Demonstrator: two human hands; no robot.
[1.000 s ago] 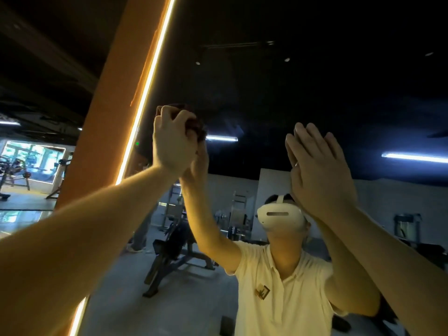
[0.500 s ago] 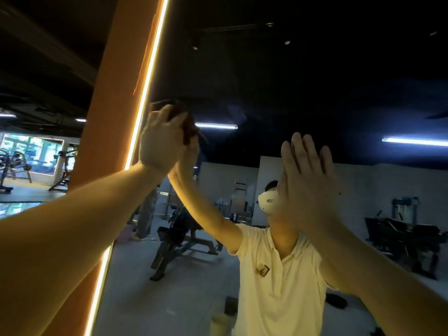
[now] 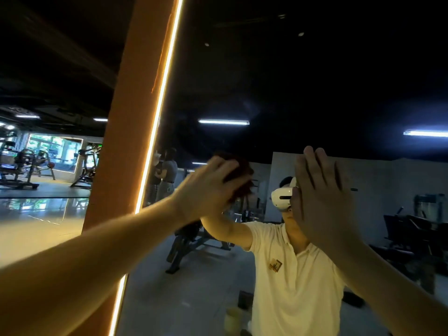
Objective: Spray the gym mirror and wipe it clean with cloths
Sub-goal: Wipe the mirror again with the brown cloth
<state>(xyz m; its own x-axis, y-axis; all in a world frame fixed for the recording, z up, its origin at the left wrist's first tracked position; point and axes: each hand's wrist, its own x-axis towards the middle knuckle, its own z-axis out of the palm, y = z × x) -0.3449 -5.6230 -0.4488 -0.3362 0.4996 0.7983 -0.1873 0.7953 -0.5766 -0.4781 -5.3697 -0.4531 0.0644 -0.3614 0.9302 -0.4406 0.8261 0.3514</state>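
- Left hand (image 3: 211, 190) grips a bunched dark red cloth (image 3: 240, 173), pressed against the mirror (image 3: 315, 81), right of the orange pillar (image 3: 126, 141).
- Right hand (image 3: 322, 197): fingers straight, flat on the glass, holding nothing.

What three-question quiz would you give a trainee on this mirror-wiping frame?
1. True or false: the right hand grips a spray bottle.
2. What does the left hand hold against the mirror? A) dark cloth B) sponge C) squeegee
3. Fill in: the glowing light strip runs along the mirror's ____ edge.
Key: 1 false, its fingers are straight and flat; 2 A; 3 left.
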